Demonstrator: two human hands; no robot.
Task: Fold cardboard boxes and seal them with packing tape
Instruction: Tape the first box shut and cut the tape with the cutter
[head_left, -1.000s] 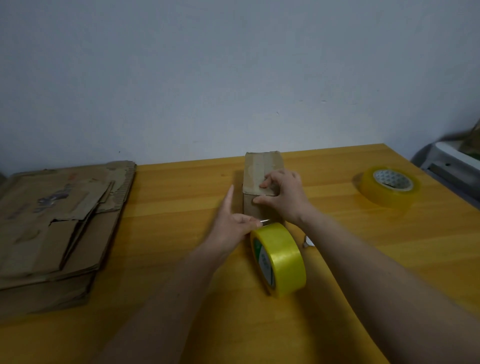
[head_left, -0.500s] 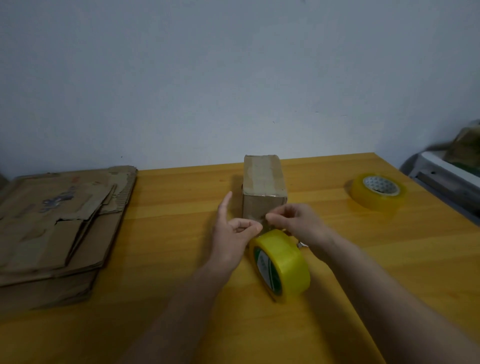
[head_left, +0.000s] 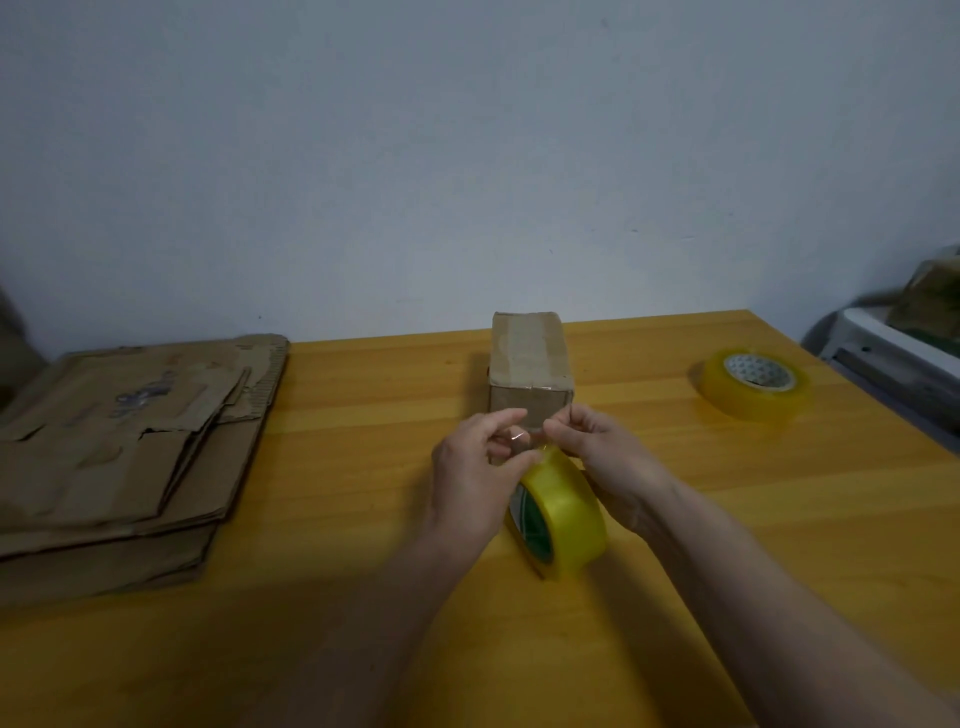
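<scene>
- Nearest, two bare forearms reached in from the bottom edge over the yellow wooden surface (head_left: 322, 613).
- Just ahead of them, a yellow tape roll (head_left: 563, 514) stood on its edge on the surface, its green-printed core turned toward the left.
- Above the roll, the left hand (head_left: 475, 470) and the right hand (head_left: 597, 457) met, fingers curled toward each other.
- Both hands pinched a clear strip of tape (head_left: 519, 436) between thumb and fingertips; the left grip closed on one end of it, the right grip on the other, close to the top of the roll.
- Directly behind the hands, a small cardboard box (head_left: 529, 364) sat closed on the surface, its long side running away from the camera, a band of tape along its top seam.
- The fingertips were just in front of the box's near face; whether they touched it could not be told.
- To the right, well apart, a second tape roll (head_left: 756, 384) lay flat.
- On the left, a stack of flattened cardboard (head_left: 119, 447) lay at the surface's edge.
- Farthest back stood a plain pale wall (head_left: 467, 156), with a blurred white object (head_left: 893, 358) at the right edge.
</scene>
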